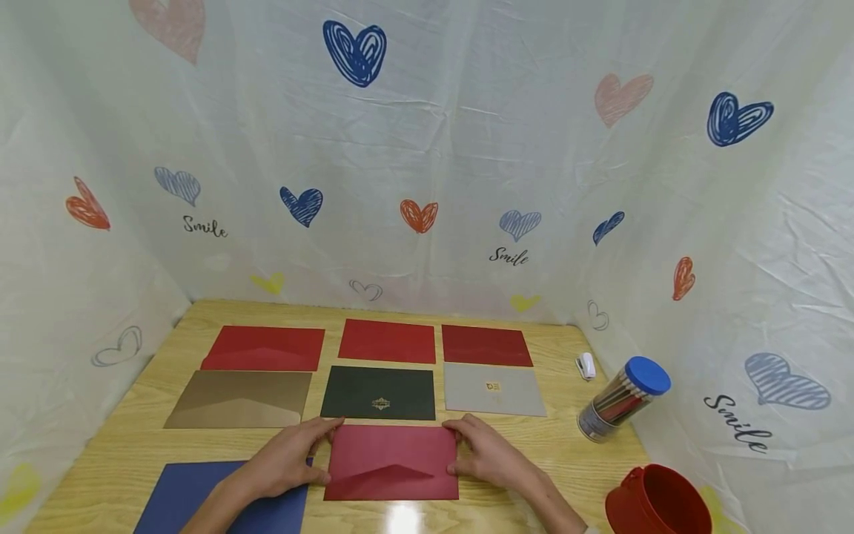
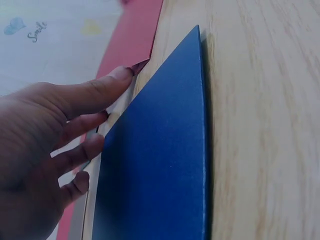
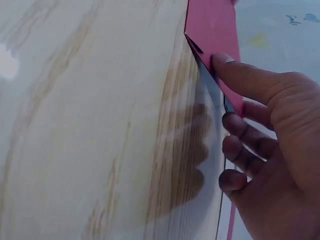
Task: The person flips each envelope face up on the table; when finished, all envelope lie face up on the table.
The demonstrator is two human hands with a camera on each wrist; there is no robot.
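A pinkish-red envelope [image 1: 392, 456] lies at the front middle of the table, a pointed flap showing along its near side. My left hand [image 1: 285, 461] grips its left edge, thumb at the near corner and index finger at the far one. On the opposite edge, my right hand [image 1: 492, 454] pinches the envelope; in the right wrist view the thumb [image 3: 245, 77] presses its face while the other fingers curl below. Under my left forearm is a blue envelope [image 2: 155, 160], partly hidden in the head view. A dark green envelope [image 1: 378, 393] with a gold emblem lies just beyond the pinkish-red one.
Red envelopes [image 1: 387, 342] form the back row. A gold-brown envelope [image 1: 239, 400] and a light grey one [image 1: 494, 389] flank the green one. On the right stand a blue-lidded tub of pencils [image 1: 622, 400], a red bucket [image 1: 657, 504] and a small white stapler [image 1: 586, 366]. Heart-printed curtains [image 1: 427, 148] enclose the table.
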